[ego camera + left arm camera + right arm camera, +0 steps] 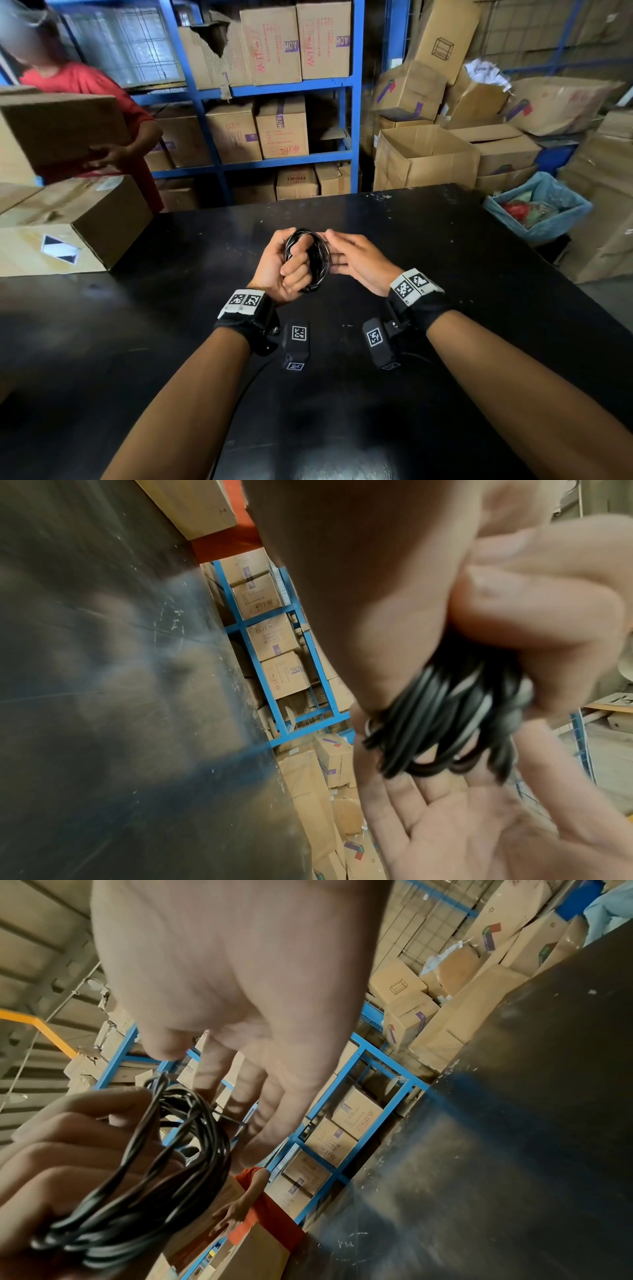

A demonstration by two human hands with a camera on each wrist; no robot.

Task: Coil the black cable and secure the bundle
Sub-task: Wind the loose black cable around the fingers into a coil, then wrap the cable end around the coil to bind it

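The black cable (317,260) is wound into a small round coil held above the black table (445,274). My left hand (289,263) grips the coil, fingers curled through and around its loops; the left wrist view shows the bundle (445,723) squeezed under those fingers. My right hand (356,260) is beside the coil on its right, fingers straight and flat, tips touching the loops' edge. In the right wrist view the right hand (240,1042) hangs with straight fingers behind the coil (154,1164). I see no tie or strap.
Two cardboard boxes (68,226) stand on the table's left. A person in a red shirt (102,102) holds a box behind them. Blue shelving (274,157) with cartons stands beyond the far edge, piled boxes and a blue-lined bin (537,209) at right.
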